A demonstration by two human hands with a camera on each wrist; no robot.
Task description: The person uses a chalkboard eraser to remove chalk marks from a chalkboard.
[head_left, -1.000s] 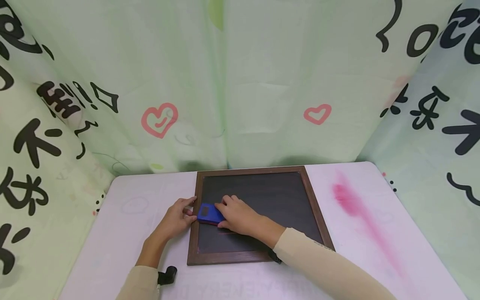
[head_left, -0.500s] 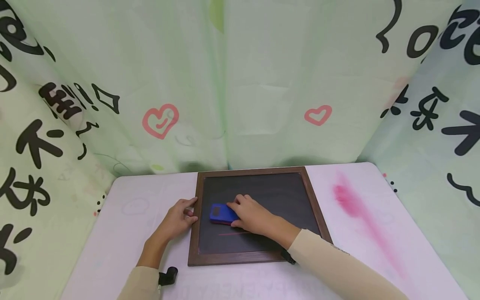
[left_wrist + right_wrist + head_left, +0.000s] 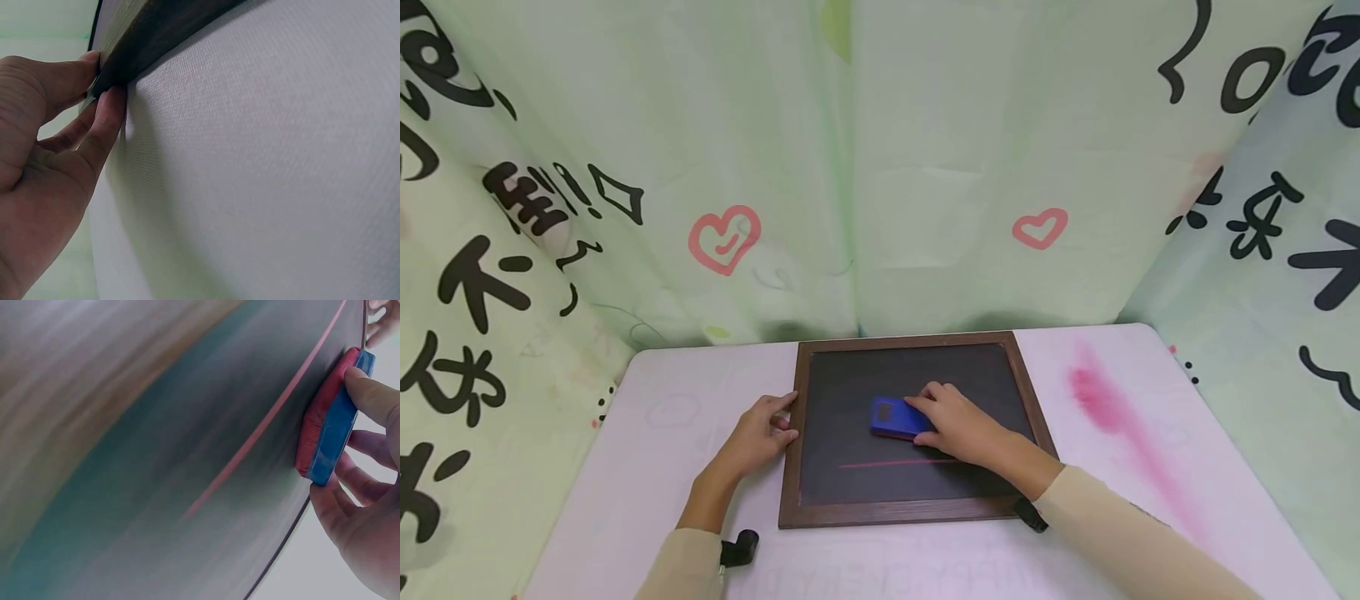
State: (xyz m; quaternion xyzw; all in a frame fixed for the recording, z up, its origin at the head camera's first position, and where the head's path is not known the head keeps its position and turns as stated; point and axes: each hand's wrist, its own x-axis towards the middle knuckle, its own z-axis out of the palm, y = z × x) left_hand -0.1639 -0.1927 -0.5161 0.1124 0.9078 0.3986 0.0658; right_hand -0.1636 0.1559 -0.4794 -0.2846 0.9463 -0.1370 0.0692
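Observation:
A blackboard [image 3: 850, 375] in a dark brown wooden frame lies on the white table. Near its lower part runs a thin pink chalk line [image 3: 887, 464]. My right hand [image 3: 966, 429] grips a blue eraser [image 3: 889, 415] by its right end, over the middle of the board. From the right wrist view, the eraser's red pad [image 3: 325, 412] faces the board, just above the line. At the left frame edge, my left hand [image 3: 756, 440] holds the board with thumb and fingertips; the left wrist view shows these fingers [image 3: 111, 109] against the frame's side.
A pink smear [image 3: 1097, 400] marks the table [image 3: 1157, 367] right of the board. Pale green curtains [image 3: 925, 167] with black lettering and hearts enclose the back and sides. A black wrist strap piece [image 3: 741, 547] sits by the left cuff.
My right hand has slid the eraser rightward from the left frame edge to the board's middle, uncovering more of the pink line. The left hand has stayed on the frame.

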